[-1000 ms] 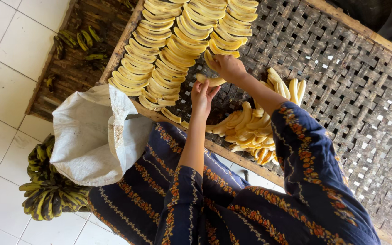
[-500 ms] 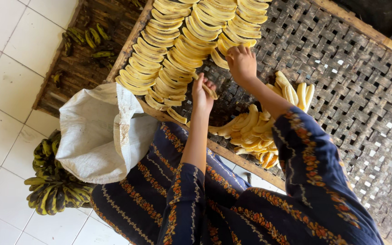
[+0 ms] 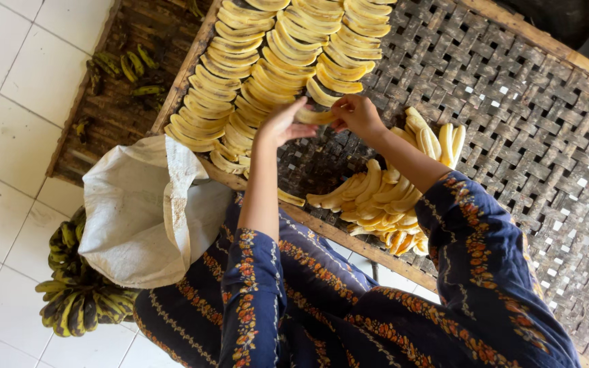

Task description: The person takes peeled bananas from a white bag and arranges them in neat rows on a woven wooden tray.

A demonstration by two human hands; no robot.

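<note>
Left hand and right hand each pinch, fingers closed, one end of a peeled banana slice held just above the woven bamboo drying tray, beside the overlapping rows of laid slices. A loose pile of slices lies near the right forearm; a white sack and unpeeled green bananas sit lower left.

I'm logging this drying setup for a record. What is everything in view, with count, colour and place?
woven bamboo tray: one, grey-brown, fills the upper right
rows of peeled bananas: too many to count, yellow, overlapped on the tray's upper left
loose peeled bananas: a pile, yellow, tray's near edge
peeled banana: one, yellow, held between both hands
sack: one, white, on the lap
unpeeled bananas: one bunch, green-yellow, tiled floor lower left
left hand: on the banana
right hand: on the banana
</note>
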